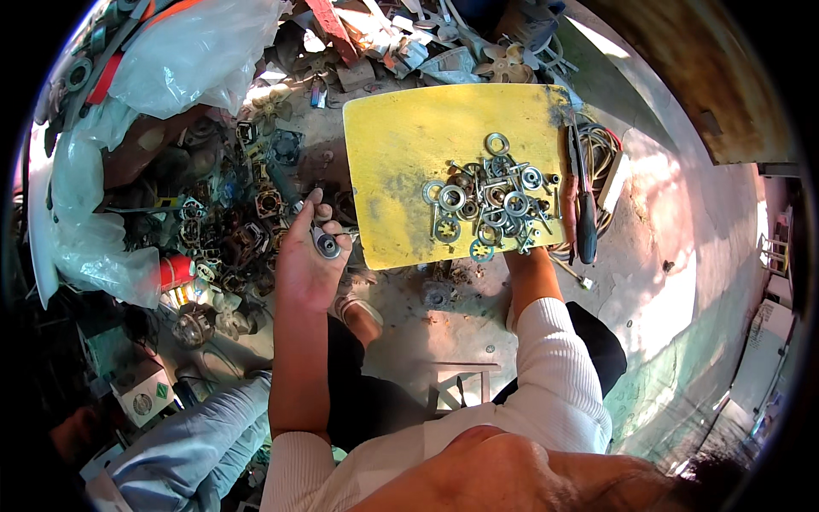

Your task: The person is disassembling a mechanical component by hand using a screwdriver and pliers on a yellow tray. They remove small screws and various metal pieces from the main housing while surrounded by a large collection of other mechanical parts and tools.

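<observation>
Palm up, my left hand (311,264) is closed around a round metal part (327,246) with a dark centre, just off the left edge of a yellow board (392,162). A thin rod shows beside the part, near my fingers. On the board's right half lies a pile of metal rings, washers, bolts and bearing-like parts (515,203). My right hand (525,259) reaches under the board's near edge. Its fingers are hidden, so whether it grips the board cannot be seen. A black-handled screwdriver (586,218) lies along the board's right edge.
A heap of dismantled motor parts (256,213) covers the ground at left, with clear plastic bags (192,64) behind it. Mixed scrap (426,43) lines the far side. Coiled cable (607,154) lies right of the board. A person's jeans-clad leg (192,435) shows at lower left.
</observation>
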Motion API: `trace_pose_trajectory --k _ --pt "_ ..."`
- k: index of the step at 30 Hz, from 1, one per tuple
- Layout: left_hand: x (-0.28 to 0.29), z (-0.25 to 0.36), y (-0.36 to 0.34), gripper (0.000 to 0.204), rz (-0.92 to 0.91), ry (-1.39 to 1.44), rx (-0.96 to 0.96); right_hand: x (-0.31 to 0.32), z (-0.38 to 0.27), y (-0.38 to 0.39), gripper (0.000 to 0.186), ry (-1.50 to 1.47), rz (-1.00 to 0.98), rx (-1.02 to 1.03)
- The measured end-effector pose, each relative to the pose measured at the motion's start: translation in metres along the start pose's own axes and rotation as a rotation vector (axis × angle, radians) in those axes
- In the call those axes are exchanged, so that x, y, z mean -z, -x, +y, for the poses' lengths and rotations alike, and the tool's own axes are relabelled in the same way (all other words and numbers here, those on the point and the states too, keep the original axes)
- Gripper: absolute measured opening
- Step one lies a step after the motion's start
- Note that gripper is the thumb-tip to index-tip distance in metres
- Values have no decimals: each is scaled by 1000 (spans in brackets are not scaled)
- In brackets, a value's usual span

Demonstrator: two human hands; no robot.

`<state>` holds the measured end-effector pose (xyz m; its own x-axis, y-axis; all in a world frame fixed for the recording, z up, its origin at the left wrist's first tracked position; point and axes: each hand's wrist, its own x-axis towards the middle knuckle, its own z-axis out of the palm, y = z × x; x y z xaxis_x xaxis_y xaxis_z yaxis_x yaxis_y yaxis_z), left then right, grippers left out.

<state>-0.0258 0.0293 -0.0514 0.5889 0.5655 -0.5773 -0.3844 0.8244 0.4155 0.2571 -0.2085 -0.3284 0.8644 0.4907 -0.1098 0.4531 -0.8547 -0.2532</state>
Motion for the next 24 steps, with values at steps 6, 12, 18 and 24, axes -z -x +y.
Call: trace_pose_trajectory --k 6,12,18,24 --pt "8 3 -1 20 -62 43 -10 5 5 -2 32 22 14 -2" --pt "13 6 3 19 -44 64 -46 4 4 -1 31 37 14 13" --pt "9 7 10 18 17 80 -55 5 1 -5 31 50 20 24" --pt "7 7 11 18 30 89 -79 8 2 -11 31 64 34 37"
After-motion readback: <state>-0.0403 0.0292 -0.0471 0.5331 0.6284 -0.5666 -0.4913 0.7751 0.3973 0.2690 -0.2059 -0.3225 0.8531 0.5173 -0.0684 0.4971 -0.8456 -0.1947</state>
